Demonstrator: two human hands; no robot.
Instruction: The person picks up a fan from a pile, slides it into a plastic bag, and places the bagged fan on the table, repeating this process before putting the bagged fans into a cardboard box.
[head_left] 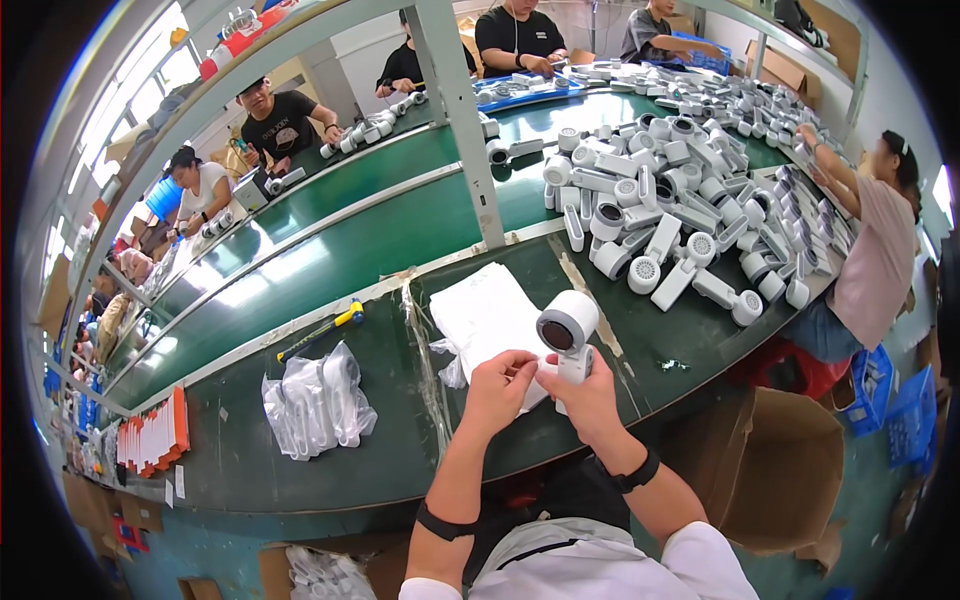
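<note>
In front of me a white handheld fan (572, 316) is held upright, its round head with a dark disc on top. My right hand (588, 398) is wrapped round its handle. Just left of the handle, my left hand (498, 388) has its fingertips pinched together; whatever may be between them is too small to make out. Beneath and beyond my hands, a stack of white sheets or bags (485, 305) lies on the dark green worktable (400, 350).
A big heap of white fans (660, 190) fills the right. Bagged white parts (318, 400), a yellow-and-black tool (325, 328) and orange-white packs (152, 435) lie left. A metal post (465, 120) rises ahead. An open carton (785, 470) stands lower right. Several co-workers surround the green conveyor (350, 240).
</note>
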